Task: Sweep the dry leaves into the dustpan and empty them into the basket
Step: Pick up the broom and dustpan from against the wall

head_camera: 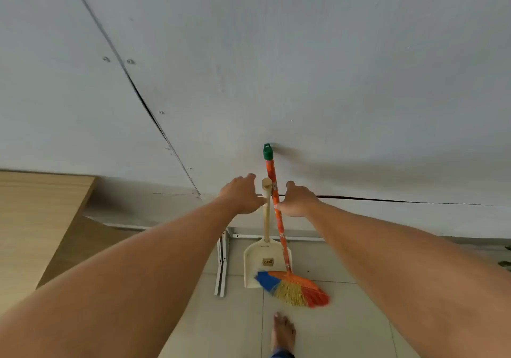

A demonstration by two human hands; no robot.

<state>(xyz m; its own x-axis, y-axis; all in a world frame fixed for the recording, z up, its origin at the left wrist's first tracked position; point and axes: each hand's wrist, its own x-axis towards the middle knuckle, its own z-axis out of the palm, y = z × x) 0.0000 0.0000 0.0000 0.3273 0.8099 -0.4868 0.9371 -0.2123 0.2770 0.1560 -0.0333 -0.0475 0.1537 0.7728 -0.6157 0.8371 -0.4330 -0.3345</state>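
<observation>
Cream dustpan [257, 263]; orange patterned, green-capped broom [279, 219] with blue, yellow, red-orange bristles.

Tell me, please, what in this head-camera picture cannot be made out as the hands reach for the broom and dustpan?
- Dry leaves and basket: none in the head view; only a scrap of green at the right edge, cut off.
- Left hand and right hand: seen from behind, so whether they already grip the dustpan handle and the broom stick is unclear.
- Dustpan label: too small to read.
- Dustpan's lower right corner: hidden by the broom bristles.
</observation>
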